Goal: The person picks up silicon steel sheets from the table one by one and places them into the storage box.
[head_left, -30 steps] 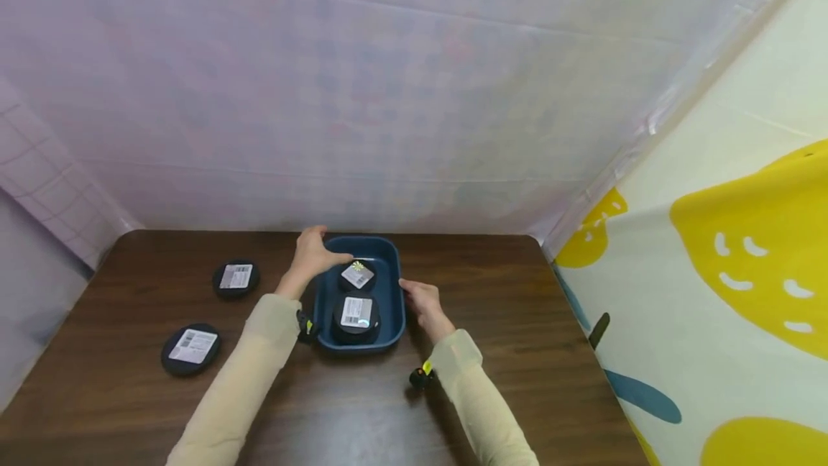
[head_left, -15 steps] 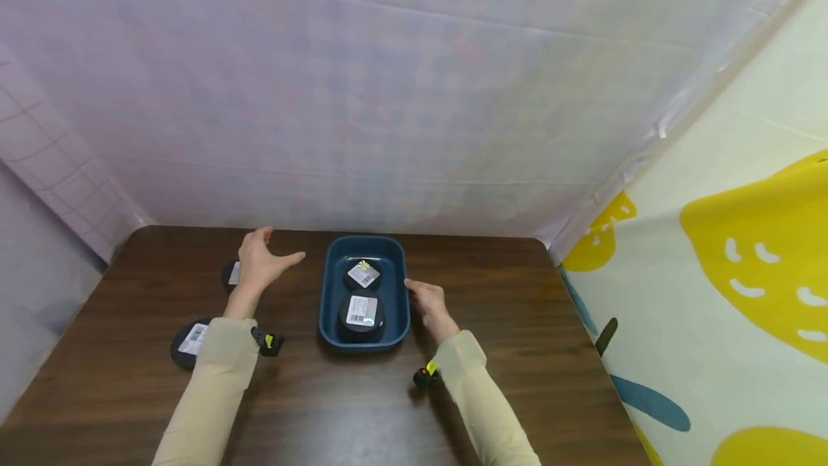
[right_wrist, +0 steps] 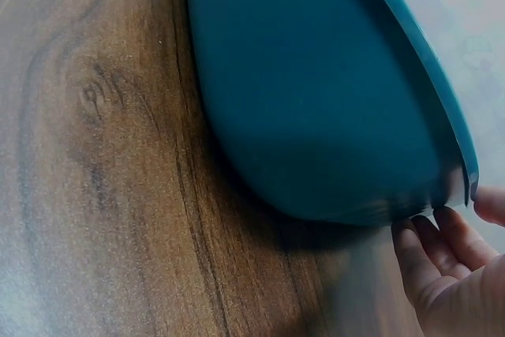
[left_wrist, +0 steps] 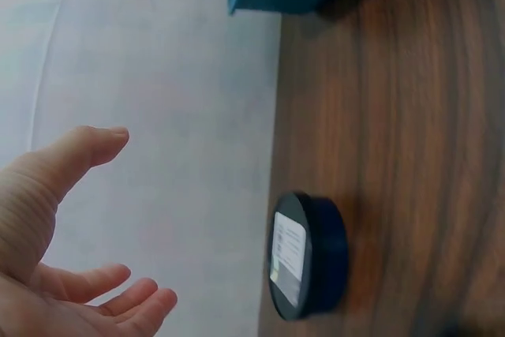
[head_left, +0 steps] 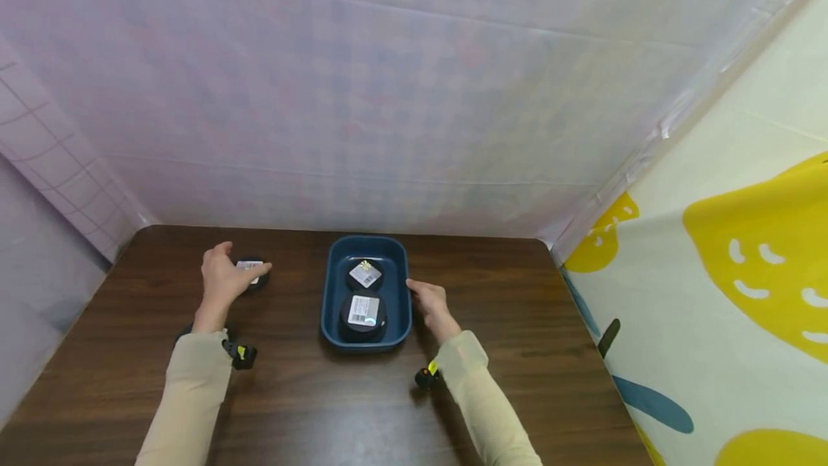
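Observation:
My left hand (head_left: 223, 279) hovers over the table's left side with thumb and fingers spread, holding nothing. Close by sits a round black container (left_wrist: 312, 258) with a white label, partly covered by the hand in the head view. Under my left wrist a second black container (head_left: 183, 332) is mostly hidden. My right hand (head_left: 432, 305) pinches the right rim of a blue tray (head_left: 328, 300), thumb at the rim and fingers against the outer wall. Inside the tray lie a smaller round black container (head_left: 365, 275) at the back and a larger one (head_left: 362, 313) in front, both labelled.
The dark wooden table (head_left: 310, 408) carries everything. A pale curtain (head_left: 362, 128) closes off its back edge. To the right hangs a sheet with yellow lemon prints (head_left: 770, 257).
My left hand has left the tray's small container and moved left, towards the black container at the back left. My right hand has stayed at the tray's rim.

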{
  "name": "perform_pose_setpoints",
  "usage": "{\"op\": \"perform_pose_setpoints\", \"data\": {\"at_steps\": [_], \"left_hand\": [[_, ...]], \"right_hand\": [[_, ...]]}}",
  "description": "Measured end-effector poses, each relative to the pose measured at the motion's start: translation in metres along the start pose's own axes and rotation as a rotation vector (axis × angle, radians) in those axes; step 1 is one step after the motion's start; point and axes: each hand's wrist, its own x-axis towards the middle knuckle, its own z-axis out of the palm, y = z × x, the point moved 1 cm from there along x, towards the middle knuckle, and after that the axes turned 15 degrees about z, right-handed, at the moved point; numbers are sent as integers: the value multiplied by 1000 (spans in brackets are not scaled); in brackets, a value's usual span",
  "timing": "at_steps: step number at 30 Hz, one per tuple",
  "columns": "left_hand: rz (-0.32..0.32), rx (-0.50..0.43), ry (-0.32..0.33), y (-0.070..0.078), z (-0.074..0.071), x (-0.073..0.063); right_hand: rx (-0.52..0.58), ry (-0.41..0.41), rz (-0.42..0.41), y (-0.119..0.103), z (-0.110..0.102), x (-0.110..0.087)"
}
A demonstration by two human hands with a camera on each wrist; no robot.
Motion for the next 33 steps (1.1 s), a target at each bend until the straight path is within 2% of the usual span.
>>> {"op": "perform_pose_setpoints", "data": {"at_steps": [5, 13, 23, 33], "left_hand": [[-41, 55, -40, -12, -1, -3], [-126, 130, -129, -35, 8, -2], [-127, 189, -204, -47, 16, 0], [-153, 272, -208, -55, 19, 4]], "right_hand": [[2, -5, -5, -1, -1, -1], [-3, -2, -8, -1, -2, -4], [4, -11, -11, 2, -3, -4], [22, -8, 10, 2, 0, -7]]}}
